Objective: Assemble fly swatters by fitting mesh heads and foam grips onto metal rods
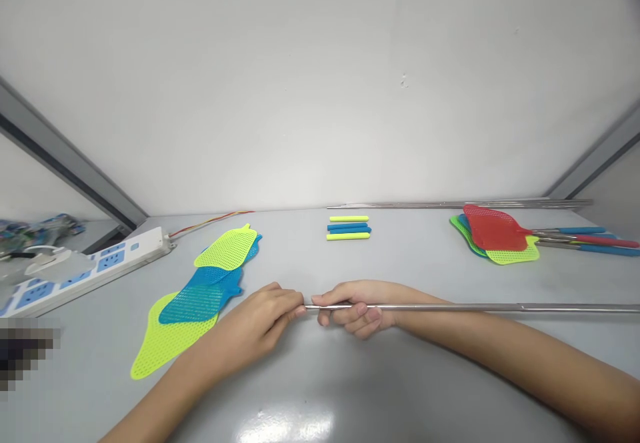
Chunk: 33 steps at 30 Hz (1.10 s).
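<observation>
A long thin metal rod lies level above the grey table, running off the right edge of the view. My left hand pinches its left tip between thumb and fingers. Just to the right, my right hand is wrapped round the same rod, palm partly up, with the rod passing over the forearm. To the left of my left hand lie loose mesh fly swatter heads: a yellow one at the back, a blue one in the middle, and a larger-looking yellow one in front, overlapping each other.
Several yellow and blue handle sleeves lie at the back centre. Assembled fly swatters, a red one on top, are piled at right. Metal rods lie along the wall. A power strip with plugs and wires stands at left.
</observation>
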{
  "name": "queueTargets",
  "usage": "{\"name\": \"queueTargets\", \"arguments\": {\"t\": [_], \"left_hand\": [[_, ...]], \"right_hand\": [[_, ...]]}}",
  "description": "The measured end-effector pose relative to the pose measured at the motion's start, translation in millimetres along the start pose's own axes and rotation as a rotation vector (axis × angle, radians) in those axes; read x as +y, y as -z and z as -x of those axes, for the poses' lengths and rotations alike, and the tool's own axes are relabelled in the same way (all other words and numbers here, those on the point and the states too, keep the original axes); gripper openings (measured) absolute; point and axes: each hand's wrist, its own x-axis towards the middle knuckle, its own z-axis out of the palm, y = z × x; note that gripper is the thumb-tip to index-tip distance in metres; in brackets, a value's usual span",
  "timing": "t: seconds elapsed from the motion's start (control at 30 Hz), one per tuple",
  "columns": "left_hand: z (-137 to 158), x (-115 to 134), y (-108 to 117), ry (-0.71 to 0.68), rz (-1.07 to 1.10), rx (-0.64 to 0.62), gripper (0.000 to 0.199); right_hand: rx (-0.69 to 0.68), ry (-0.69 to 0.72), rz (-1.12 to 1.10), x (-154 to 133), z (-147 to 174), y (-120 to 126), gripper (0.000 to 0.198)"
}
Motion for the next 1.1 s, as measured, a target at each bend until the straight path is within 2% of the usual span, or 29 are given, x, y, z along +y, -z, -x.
{"name": "queueTargets", "arguments": {"t": [0.63, 1.0, 1.1], "left_hand": [[-1, 1, -16, -0.02, 0.049, 0.06, 0.027], [-2, -2, -5, 0.073, 0.058, 0.072, 0.03], [-3, 0, -3, 0.055, 0.11, 0.098, 0.027]], "right_hand": [[0.053, -0.07, 0.025, -2, 2, -4, 0.023], [0.014, 0.034, -0.004, 1, 0, -3, 0.021], [-0.006, 0.031, -0.011, 1, -1, -1, 0.023]]}}
